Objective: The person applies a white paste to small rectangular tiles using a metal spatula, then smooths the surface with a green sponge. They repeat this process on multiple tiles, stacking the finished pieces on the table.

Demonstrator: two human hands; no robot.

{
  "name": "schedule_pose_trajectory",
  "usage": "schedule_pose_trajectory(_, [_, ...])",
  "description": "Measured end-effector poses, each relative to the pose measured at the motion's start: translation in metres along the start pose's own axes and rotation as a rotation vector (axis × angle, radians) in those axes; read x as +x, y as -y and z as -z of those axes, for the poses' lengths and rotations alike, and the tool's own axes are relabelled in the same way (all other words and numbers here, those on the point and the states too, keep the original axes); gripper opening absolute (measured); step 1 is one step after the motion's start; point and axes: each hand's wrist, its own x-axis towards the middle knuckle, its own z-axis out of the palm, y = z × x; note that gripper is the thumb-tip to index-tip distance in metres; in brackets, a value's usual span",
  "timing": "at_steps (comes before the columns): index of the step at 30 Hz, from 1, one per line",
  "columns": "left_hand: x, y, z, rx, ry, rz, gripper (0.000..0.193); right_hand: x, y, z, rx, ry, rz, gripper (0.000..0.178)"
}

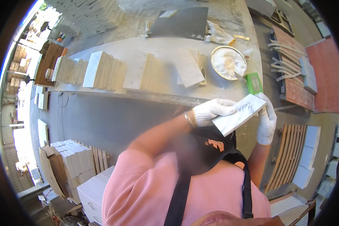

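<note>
A white marble tile [240,114] with grey veins is held tilted in front of my chest, above the near edge of the workbench [154,45]. My left hand [214,111], in a white knit glove, grips its left edge with the thumb on the upper face. The gloved right hand [267,121] pinches the tile's far right corner; part of its fingers is behind the tile. Just beyond that corner lies a green block or small box [254,83]. A round tub [212,60] of white paste or powder stands behind it. Pale tiles [191,71] lean together left of the tub.
Rows of upright tiles [98,71] line the bench to the left. Farther back lie a dark slab [180,24] and a crumpled glove or cloth [219,34]. White boxes [75,157] stand at lower left; a slatted pallet [287,154] and red boards [329,75] are at right.
</note>
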Motion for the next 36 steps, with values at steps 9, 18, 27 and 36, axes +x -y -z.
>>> schedule_pose_trajectory(9, [-0.029, -0.049, 0.025, 0.117, -0.443, -0.383, 0.048, 0.012, -0.006, -0.05, 0.318, 0.196, -0.27, 0.067])
schedule_pose_trajectory(18, [-0.03, -0.03, 0.042, 0.114, -0.449, -0.445, 0.051, 0.017, 0.006, -0.078, 0.38, 0.244, -0.41, 0.044])
schedule_pose_trajectory(27, [-0.033, -0.024, 0.045, 0.008, -0.399, -0.458, 0.053, 0.014, 0.026, -0.097, 0.25, 0.232, -0.38, 0.052])
schedule_pose_trajectory(36, [-0.039, -0.028, 0.04, -0.094, -0.268, -0.503, 0.058, 0.014, 0.022, -0.097, 0.159, 0.23, -0.341, 0.053])
